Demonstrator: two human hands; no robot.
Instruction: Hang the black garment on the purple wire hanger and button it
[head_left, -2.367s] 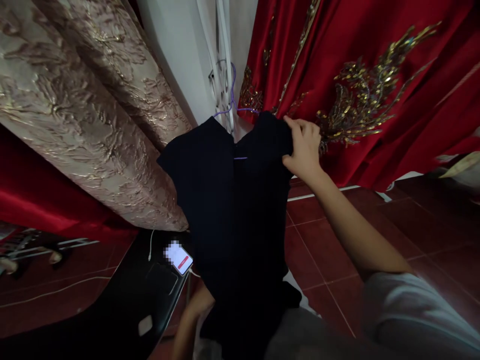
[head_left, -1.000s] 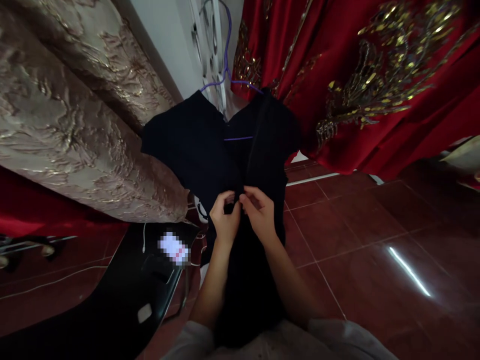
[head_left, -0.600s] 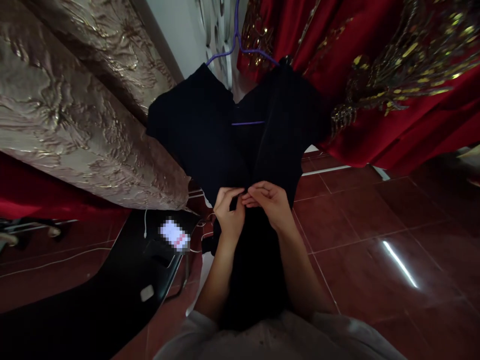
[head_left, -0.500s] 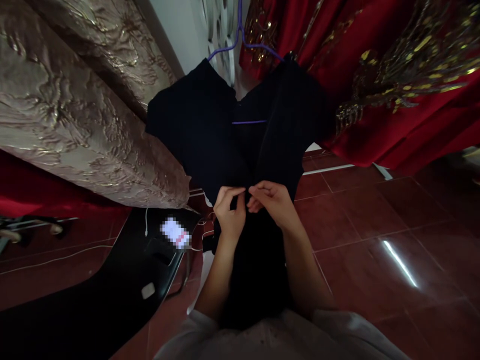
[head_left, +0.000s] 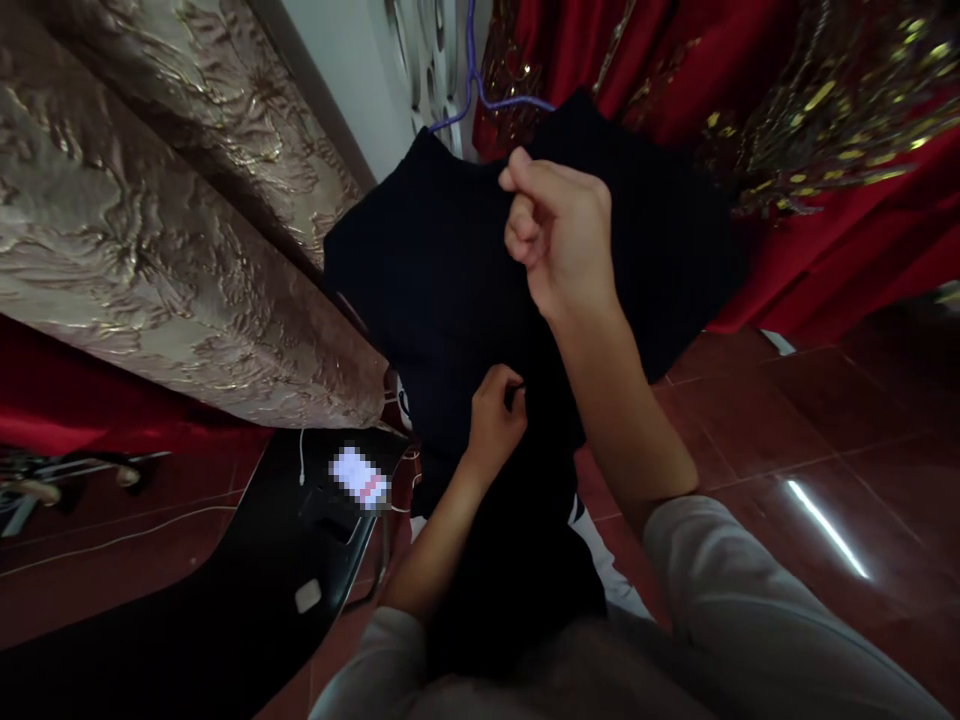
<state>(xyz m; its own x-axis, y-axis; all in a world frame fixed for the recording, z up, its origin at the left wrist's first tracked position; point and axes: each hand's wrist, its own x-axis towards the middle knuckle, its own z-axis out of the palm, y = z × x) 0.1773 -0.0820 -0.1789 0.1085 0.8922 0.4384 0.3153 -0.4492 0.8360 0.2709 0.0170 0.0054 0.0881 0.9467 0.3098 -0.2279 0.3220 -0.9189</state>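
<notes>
A black dress (head_left: pixel 435 270) hangs on a purple hanger (head_left: pixel 480 95) in front of me. My left hand (head_left: pixel 493 412) pinches the dress fabric low at its middle seam. My right hand (head_left: pixel 555 230) is raised near the neckline, closed in a pinch at the top of the seam; what it holds is too small to make out, possibly a zip pull. The open slit seen before between the two halves is now closed up to my right hand.
A red gown with gold sequins (head_left: pixel 787 130) hangs at the right, a beige embossed gown (head_left: pixel 150 220) at the left. A black seat (head_left: pixel 247 590) below left carries a lit phone (head_left: pixel 358 478) on a cable. The floor is dark red tile (head_left: pixel 825 450).
My right hand has risen from beside the left hand at the waist up to the neckline. The gap in the dress has closed behind it. My left hand stays at the waist.
</notes>
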